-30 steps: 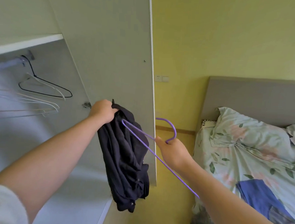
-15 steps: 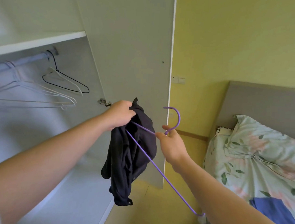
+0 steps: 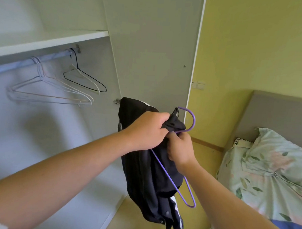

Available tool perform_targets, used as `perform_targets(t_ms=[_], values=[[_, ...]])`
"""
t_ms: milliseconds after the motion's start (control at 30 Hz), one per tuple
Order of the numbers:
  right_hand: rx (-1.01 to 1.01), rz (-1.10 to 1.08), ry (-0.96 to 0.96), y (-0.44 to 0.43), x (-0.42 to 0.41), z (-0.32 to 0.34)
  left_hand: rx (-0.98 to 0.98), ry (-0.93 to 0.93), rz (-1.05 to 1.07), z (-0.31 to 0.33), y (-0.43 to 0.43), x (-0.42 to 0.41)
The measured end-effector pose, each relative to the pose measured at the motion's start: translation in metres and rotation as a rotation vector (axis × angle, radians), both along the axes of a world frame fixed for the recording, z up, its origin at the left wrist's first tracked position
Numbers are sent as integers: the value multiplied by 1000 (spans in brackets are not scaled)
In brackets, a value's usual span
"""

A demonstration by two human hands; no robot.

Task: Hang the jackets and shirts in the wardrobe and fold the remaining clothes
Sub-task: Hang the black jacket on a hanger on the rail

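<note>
1. Left of the wardrobe door (image 3: pixel 156 50), empty wire hangers (image 3: pixel 49 92) hang on the rail (image 3: pixel 28 64).
2. In front of the door's lower part, the left hand (image 3: pixel 146 131) clutches the dark jacket (image 3: pixel 144 176) by its collar.
3. Just right of it, the right hand (image 3: pixel 180 149) grips the purple hanger (image 3: pixel 194 119) at its neck, against the jacket.
4. Right of the door lies the bed (image 3: pixel 269 171).

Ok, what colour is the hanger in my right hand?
Purple. The hanger shows best in the head view, its hook sticking out beside the dark jacket.
</note>
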State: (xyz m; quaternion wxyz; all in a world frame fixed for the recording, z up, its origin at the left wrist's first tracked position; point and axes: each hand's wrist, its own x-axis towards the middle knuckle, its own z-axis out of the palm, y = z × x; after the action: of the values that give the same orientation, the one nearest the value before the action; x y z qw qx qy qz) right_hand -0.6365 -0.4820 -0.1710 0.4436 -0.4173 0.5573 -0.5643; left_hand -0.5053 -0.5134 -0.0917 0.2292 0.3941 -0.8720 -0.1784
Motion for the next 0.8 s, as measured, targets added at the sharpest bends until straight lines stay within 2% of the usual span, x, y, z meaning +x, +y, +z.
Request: perform_targets(t_ms=[100, 200, 267, 367, 500, 600, 667, 800], values=[[4, 15, -147, 4, 0, 1, -181, -102, 49, -7, -15, 10], [-10, 67, -202, 13, 1, 3, -137, -290, 11, -18, -23, 18], [-37, 107, -205, 18, -1, 5, -182, -363, -26, -28, -26, 19], [-37, 109, -304, 22, -7, 7, -290, -350, -54, -31, -29, 23], [1, 18, -489, 22, -10, 8, -229, -299, -31, -31, -24, 17], [2, -62, -463, 19, -13, 10, -248, -265, 25, -32, -24, 6], [9, -87, -375, 15, -19, 10, -207, -227, 59, -32, -28, 2], [217, 1, -227, 12, -36, 2, -124, -146, 68, -33, -34, -3]])
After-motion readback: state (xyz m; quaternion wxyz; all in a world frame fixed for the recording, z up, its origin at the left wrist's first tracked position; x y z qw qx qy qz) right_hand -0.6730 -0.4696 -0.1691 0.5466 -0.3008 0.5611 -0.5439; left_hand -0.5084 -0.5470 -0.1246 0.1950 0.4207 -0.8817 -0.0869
